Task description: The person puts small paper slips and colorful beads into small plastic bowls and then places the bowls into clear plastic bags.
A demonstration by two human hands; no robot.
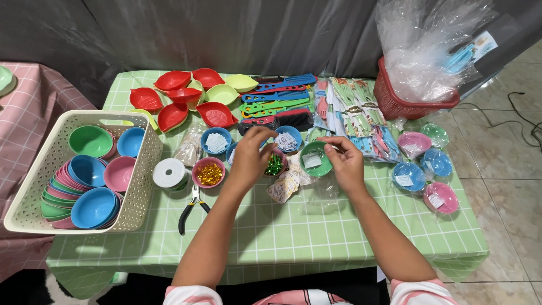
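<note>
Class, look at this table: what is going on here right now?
A person works at a green checked table. The left hand reaches over a bowl of green foil; the right hand pinches something small beside a green bowl. Around them lie combs, leaf dishes, pliers and a basket of bowls.

I see a bright, even picture with soft light from above. Small dark shadows sit under my arms on the counter [293, 226]. The plastic bag [423, 45] shines. Edges bend a little.
</note>
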